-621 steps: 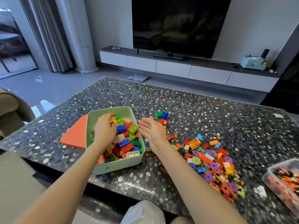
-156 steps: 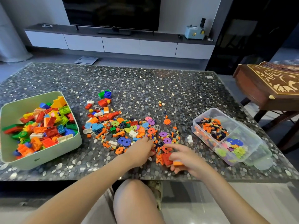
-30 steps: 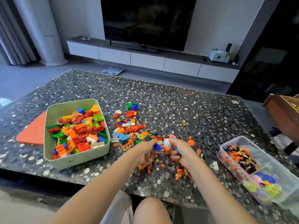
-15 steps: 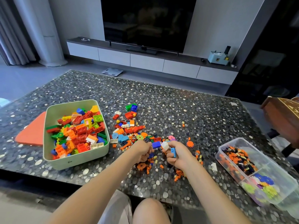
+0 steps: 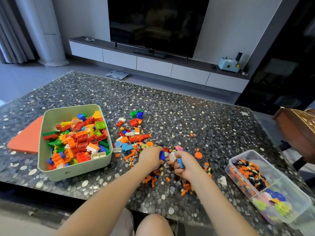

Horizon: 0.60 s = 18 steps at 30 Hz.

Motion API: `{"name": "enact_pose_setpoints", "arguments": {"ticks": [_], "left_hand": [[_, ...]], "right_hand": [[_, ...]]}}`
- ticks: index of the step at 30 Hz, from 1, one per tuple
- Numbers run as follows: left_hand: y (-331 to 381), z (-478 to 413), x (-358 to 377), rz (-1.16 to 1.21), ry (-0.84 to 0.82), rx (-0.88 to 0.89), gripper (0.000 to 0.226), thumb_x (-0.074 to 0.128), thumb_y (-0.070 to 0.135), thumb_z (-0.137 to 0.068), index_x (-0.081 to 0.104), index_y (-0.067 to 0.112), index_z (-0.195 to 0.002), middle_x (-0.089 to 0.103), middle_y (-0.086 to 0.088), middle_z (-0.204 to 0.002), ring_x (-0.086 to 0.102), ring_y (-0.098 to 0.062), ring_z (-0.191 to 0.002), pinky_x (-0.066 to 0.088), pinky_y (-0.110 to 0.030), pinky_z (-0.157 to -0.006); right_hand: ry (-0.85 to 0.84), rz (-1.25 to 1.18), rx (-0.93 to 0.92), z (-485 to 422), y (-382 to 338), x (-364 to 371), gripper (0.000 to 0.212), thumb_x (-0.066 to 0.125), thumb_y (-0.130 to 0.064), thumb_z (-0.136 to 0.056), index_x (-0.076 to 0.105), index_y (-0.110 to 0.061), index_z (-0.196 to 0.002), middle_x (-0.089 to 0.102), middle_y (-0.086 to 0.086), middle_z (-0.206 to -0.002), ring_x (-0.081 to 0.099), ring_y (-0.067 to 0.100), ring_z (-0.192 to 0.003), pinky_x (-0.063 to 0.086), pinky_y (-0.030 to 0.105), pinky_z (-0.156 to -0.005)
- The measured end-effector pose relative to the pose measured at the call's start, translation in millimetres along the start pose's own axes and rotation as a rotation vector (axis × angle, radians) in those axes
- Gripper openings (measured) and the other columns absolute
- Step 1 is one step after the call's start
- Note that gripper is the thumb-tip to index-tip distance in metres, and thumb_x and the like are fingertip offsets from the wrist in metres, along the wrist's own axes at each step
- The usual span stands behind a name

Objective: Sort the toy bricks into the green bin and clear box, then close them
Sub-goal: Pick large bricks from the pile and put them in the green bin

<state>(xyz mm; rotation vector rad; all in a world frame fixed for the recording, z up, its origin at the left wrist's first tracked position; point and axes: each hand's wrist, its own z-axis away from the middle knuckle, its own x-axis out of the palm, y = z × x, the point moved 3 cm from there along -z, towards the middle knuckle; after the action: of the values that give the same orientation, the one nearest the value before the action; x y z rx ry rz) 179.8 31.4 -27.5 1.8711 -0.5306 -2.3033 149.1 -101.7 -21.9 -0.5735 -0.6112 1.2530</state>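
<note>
The green bin (image 5: 73, 172) sits well left of the left hand (image 5: 150, 158), which is fisted round a dark blue brick (image 5: 162, 155). Just beside it, the right hand (image 5: 185, 165) clutches white and blue bricks (image 5: 172, 156); the clear box (image 5: 276, 172) lies further right.

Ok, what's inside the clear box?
The clear box holds small orange and dark pieces in its far compartment and colourful flower-shaped pieces in the near one. Lower layers are covered; its near corner runs out of frame.

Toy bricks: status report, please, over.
Left grip holds blue brick; right grip holds white brick. Green bin, clear box open. Loose pile on table between them.
</note>
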Motion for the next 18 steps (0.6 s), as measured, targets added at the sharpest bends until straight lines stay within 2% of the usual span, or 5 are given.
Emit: {"name": "enact_pose_setpoints", "arguments": {"ticks": [4,7,10,14,18], "left_hand": [[-3.1,4.2,-5.9,0.156,0.07,-0.054,0.035,0.06,0.044,-0.088,0.057,0.013,-0.102,0.062,-0.002,-0.087,0.057,-0.017,-0.075,0.045,-0.028,-0.062],[-13.6,18.2,-32.0,0.397,0.116,-0.106,0.039,0.06,0.046,-0.087,0.053,0.014,-0.108,0.053,0.004,-0.073,0.049,-0.01,-0.063,0.036,-0.023,-0.051],[-37.6,43.3,-67.4,0.516,0.218,-0.15,0.032,0.062,0.039,-0.087,0.052,0.014,-0.104,0.05,0.006,-0.072,0.048,-0.009,-0.065,0.036,-0.022,-0.053],[-106.8,77.7,-109.4,0.541,0.402,-0.325,0.025,0.065,0.029,-0.085,0.049,0.016,-0.098,0.059,-0.002,-0.082,0.055,-0.02,-0.073,0.04,-0.029,-0.056],[-157.3,90.8,-120.0,0.37,0.339,-0.42,0.043,0.067,0.018,-0.081,0.053,0.009,-0.12,0.065,-0.012,-0.107,0.061,-0.029,-0.095,0.047,-0.034,-0.076]], "right_hand": [[-0.055,-0.112,-0.002,1.8,-4.2,-7.2,0.009,0.045,-0.012,-0.092,0.051,-0.007,-0.095,0.049,0.009,-0.065,0.033,0.009,-0.041,0.022,0.015,-0.03],[-0.117,-0.22,-0.009,4.0,-8.3,3.4,0.011,0.044,-0.013,-0.093,0.049,-0.004,-0.095,0.047,0.009,-0.065,0.034,0.01,-0.04,0.024,0.016,-0.03],[-0.191,-0.252,-0.064,17.6,-15.4,41.5,0.009,0.043,-0.009,-0.093,0.047,-0.001,-0.095,0.045,0.012,-0.072,0.037,0.014,-0.051,0.03,0.019,-0.034],[-0.398,-0.154,-0.107,54.8,-19.1,121.7,0.009,0.043,0.003,-0.091,0.049,0.0,-0.085,0.046,0.015,-0.078,0.045,0.02,-0.065,0.04,0.026,-0.054],[-0.457,0.167,-0.248,57.7,-12.9,194.2,0.025,0.046,0.007,-0.089,0.053,-0.006,-0.11,0.057,0.015,-0.094,0.057,0.021,-0.077,0.052,0.026,-0.062]]}}
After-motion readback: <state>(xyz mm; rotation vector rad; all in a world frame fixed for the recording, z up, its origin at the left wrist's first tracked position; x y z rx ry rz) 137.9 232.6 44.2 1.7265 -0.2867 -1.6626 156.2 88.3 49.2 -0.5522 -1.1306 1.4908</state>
